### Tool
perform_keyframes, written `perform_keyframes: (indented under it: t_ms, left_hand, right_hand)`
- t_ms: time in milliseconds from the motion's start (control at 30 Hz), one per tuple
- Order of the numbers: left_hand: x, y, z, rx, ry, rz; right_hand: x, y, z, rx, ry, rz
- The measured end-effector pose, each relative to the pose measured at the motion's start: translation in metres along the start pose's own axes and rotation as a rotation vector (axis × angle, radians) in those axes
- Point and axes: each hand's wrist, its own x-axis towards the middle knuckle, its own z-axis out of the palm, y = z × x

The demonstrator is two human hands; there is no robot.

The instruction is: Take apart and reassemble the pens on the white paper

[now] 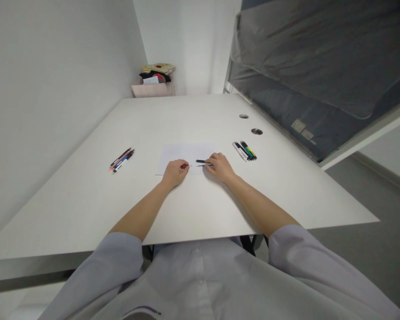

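My left hand (176, 172) is closed in a pinch over the white paper sheet (176, 152). Something small and reddish shows at its fingertips, too small to name. Opposite it, across a narrow gap, my right hand (220, 166) has its fingers closed around a dark pen barrel (200, 161) that points left. A thin dark stick like a pen refill (200, 166) also juts from under those fingers, just below the barrel. The paper lies flat beneath both hands.
Several pens (122, 160) lie in a slanted group on the left of the white table (193, 209). To the right, another row of pens (245, 151) sits near two round holes (257, 131). A box with cloth (153, 90) stands beyond the far edge; a grey partition (280, 106) borders the right.
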Motion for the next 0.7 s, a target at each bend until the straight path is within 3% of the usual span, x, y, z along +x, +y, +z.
perform_keyframes:
  t_ms: [133, 267, 467, 700]
  left_hand:
    - [-0.001, 0.013, 0.003, 0.013, -0.032, 0.073]
    - [-0.002, 0.020, 0.006, 0.011, -0.045, 0.091]
    - [0.001, 0.006, 0.009, 0.047, -0.041, 0.020]
    - [0.003, -0.005, 0.008, 0.263, -0.055, -0.004]
  right_hand:
    - [0.001, -0.016, 0.001, 0.118, 0.015, -0.157]
    - [0.001, -0.020, 0.004, 0.145, -0.003, -0.212]
    - [0.000, -0.015, 0.006, 0.063, -0.037, -0.125]
    - [-0.001, -0.016, 0.009, -0.044, -0.096, -0.056]
